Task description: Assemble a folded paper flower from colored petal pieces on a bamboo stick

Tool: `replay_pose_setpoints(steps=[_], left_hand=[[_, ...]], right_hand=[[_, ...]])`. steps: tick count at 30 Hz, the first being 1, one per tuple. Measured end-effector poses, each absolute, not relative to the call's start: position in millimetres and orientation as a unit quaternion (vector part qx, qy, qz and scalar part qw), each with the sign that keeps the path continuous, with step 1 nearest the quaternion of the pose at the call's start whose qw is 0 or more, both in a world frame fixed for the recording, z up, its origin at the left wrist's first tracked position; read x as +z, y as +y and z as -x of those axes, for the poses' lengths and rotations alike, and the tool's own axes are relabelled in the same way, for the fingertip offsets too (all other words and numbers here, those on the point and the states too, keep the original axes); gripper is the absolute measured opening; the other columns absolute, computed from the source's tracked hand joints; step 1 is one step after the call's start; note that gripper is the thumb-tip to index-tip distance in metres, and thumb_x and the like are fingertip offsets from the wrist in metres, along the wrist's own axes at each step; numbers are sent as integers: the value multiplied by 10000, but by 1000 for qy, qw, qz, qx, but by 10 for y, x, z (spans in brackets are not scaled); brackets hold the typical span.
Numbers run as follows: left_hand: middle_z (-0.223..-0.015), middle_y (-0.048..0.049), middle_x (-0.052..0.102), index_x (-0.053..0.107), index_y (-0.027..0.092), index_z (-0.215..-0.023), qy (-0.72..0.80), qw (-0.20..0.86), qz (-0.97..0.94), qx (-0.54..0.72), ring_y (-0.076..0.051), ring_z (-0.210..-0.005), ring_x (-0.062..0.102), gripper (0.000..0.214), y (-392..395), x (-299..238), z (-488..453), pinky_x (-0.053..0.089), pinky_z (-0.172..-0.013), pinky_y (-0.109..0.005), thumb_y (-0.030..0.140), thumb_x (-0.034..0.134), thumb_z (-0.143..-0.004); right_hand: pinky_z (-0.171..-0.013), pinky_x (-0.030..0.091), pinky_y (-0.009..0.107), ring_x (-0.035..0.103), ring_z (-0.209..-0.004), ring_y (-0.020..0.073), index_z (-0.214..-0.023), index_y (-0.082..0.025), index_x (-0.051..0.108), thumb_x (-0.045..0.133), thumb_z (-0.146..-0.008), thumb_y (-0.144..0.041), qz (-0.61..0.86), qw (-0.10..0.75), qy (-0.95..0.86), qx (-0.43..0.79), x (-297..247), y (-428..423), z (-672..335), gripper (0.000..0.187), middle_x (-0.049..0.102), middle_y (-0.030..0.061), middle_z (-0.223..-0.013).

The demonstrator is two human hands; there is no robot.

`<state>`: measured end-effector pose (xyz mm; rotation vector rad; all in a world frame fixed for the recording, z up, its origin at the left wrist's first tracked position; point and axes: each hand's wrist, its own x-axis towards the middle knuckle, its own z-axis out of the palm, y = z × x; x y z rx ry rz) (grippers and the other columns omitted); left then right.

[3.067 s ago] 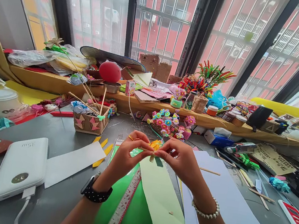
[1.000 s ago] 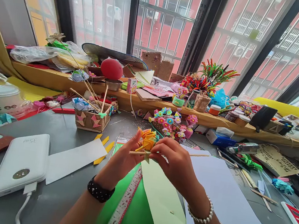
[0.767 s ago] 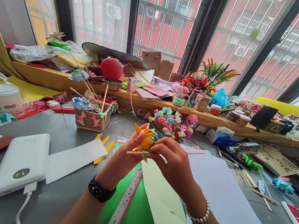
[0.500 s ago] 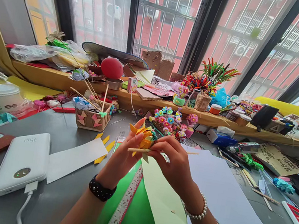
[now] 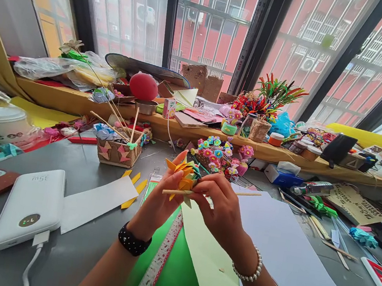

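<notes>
My left hand (image 5: 162, 196) is closed around a folded paper flower (image 5: 186, 173) with yellow-orange petals and some teal ones. A thin wooden stick (image 5: 176, 192) crosses just below the flower, its other end showing past my right hand (image 5: 219, 205). The fingers of my right hand are pinched on the stick beside the petals. Both hands are raised over a pale green paper sheet (image 5: 208, 262) and a patterned ruler (image 5: 161, 254) on a green mat (image 5: 141, 270). How the flower's base meets the stick is hidden by my fingers.
A white power bank (image 5: 30, 209) with a cable lies at left, beside a white paper strip (image 5: 97, 205) and yellow paper pieces (image 5: 136, 195). White sheets (image 5: 296, 256) cover the right side. Behind stand a cardboard box (image 5: 120, 153) holding sticks and a colourful flower arrangement (image 5: 216, 153).
My right hand has shifted slightly, and more of the stick's far end shows to its right. The flower stays in my left hand.
</notes>
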<state>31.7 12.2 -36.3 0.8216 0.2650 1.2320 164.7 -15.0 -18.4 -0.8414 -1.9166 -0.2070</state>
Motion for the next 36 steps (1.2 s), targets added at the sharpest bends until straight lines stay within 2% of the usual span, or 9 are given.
replay_pose_setpoints(steps=[11,14,18,22,24,28,36], left_hand=[[-806,34,577,332,357,-1297,116,733,-379,553,-70,-632,523,533,121,-348,-321,431,-586,-175,240,511,-808],[-870,27,595,353,355,-1284,130,728,-384,553,-76,-680,546,525,120,-329,-305,437,-616,-179,247,527,-800],[-904,9,613,477,302,-1185,161,715,-384,561,-108,-769,574,407,127,-304,-278,446,-705,-210,261,546,-786],[-952,5,623,568,249,-1019,169,708,-389,565,-117,-802,576,252,138,-299,-277,444,-693,-200,255,571,-767],[-959,5,624,573,238,-993,173,708,-388,565,-118,-815,574,228,136,-296,-285,441,-692,-195,259,572,-766],[-964,-7,625,569,225,-1011,168,714,-383,562,-136,-839,578,244,124,-296,-298,443,-720,-216,280,560,-773],[-935,5,617,578,251,-998,155,713,-404,552,-135,-852,571,224,134,-361,-315,434,-726,-211,284,558,-777]], right_hand=[[-664,471,305,509,-728,164,-748,-161,529,517,-824,-165,359,472,-799,-103,-165,-163,-1650,78,566,58,-755],[-674,474,307,531,-750,168,-754,-157,540,529,-820,-181,361,471,-800,-87,-164,-166,-1650,71,573,57,-755],[-616,485,261,550,-697,133,-767,-172,553,518,-830,-235,360,514,-778,-15,-132,-188,-1687,96,559,32,-757],[-605,494,244,553,-664,117,-769,-186,592,604,-769,-255,367,554,-748,-9,-69,-197,-1765,69,548,13,-749],[-626,498,248,565,-700,124,-812,-195,614,639,-741,-256,347,530,-773,-25,-59,-186,-1788,97,559,17,-772],[-630,494,242,578,-722,123,-825,-193,628,593,-782,-242,332,484,-808,-49,-97,-154,-1771,75,577,30,-794],[-605,474,231,547,-653,113,-721,-179,608,533,-816,-206,353,492,-795,-43,-124,-164,-1715,124,560,23,-732]])
